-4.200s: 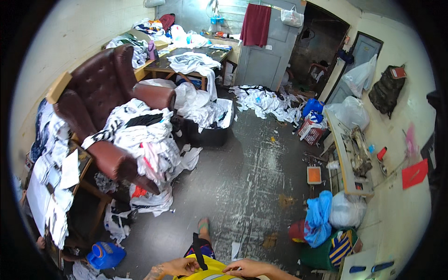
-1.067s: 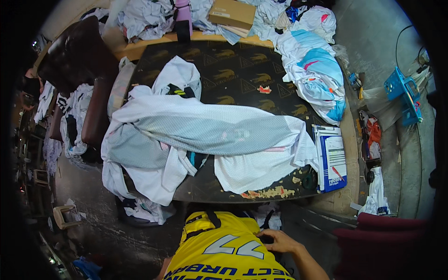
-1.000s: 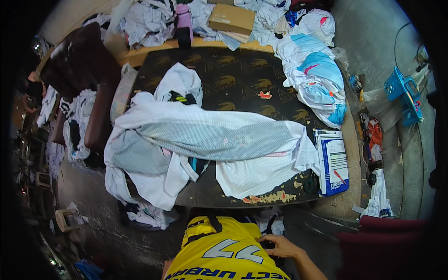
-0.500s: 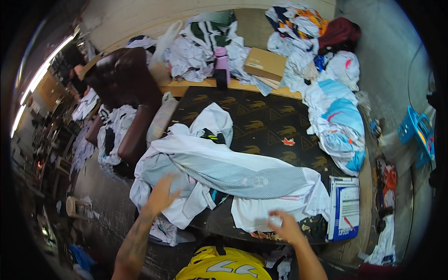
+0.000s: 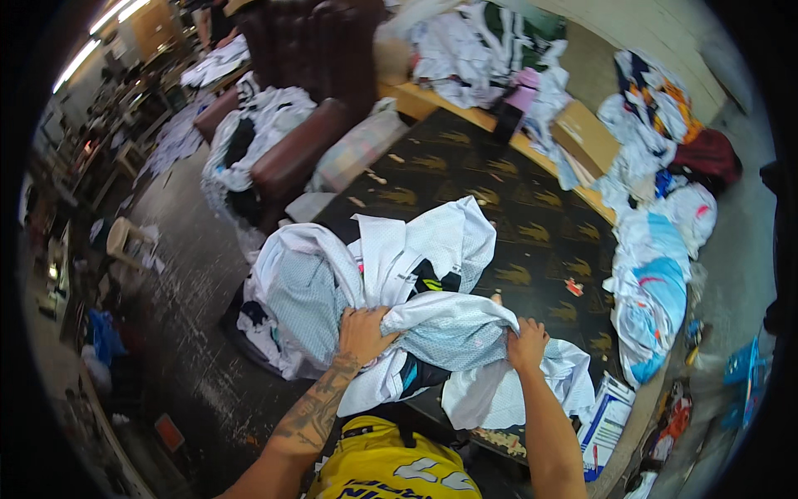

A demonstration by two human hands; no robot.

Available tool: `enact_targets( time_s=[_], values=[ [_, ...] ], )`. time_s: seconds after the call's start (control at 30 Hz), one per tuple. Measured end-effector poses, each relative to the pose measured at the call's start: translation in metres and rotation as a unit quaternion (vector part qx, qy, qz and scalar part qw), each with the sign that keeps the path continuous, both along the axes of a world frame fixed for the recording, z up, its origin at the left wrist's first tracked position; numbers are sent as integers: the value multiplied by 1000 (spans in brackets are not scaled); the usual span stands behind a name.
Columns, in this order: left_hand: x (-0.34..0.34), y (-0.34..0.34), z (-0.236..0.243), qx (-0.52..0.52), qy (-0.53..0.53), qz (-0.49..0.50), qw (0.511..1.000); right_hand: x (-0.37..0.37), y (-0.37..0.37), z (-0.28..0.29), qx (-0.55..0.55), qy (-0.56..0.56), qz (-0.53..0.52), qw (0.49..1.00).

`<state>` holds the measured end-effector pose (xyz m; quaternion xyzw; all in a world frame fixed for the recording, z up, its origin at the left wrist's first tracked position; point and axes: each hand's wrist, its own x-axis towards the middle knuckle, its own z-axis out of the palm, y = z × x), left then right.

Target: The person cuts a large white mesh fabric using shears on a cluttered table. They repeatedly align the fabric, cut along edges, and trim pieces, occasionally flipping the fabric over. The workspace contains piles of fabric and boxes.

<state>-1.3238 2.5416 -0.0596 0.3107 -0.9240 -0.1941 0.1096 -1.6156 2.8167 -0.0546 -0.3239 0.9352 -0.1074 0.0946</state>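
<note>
A white and pale grey mesh fabric piece (image 5: 457, 320) lies bunched across the near part of the dark table (image 5: 532, 241). My left hand (image 5: 364, 333) is closed on its gathered middle. Toward its right end, my right hand (image 5: 527, 343) grips the same fabric, with the fingers curled into the cloth. Between the hands the fabric forms a raised fold. Beyond it lie more white pieces (image 5: 465, 237), one with black and yellow-green parts. A black and teal patch (image 5: 416, 373) shows under the fabric near my left wrist.
A brown armchair (image 5: 303, 150) piled with white cloth stands at the left. Along the back are garment heaps (image 5: 465, 50), a pink bottle (image 5: 519, 96) and a cardboard box (image 5: 586, 137). Light blue and white cloth (image 5: 652, 291) lies at the right, near a record book (image 5: 607, 428).
Both hands have come down from hovering and taken hold of the mesh fabric, bunching it up. My view has turned to the left.
</note>
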Motion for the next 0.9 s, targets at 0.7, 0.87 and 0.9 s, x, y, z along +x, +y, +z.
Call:
enact_targets(
  time_s=[0.7, 0.87, 0.9],
  values=[
    [232, -387, 341, -100, 221, 117, 963, 133, -224, 443, -69, -51, 361, 929],
    [191, -412, 420, 1, 203, -33, 979, 92, -200, 507, -27, 254, 177, 951],
    [186, -411, 428, 158, 285, -82, 942, 88, -186, 517, -87, 227, 199, 949]
  ],
)
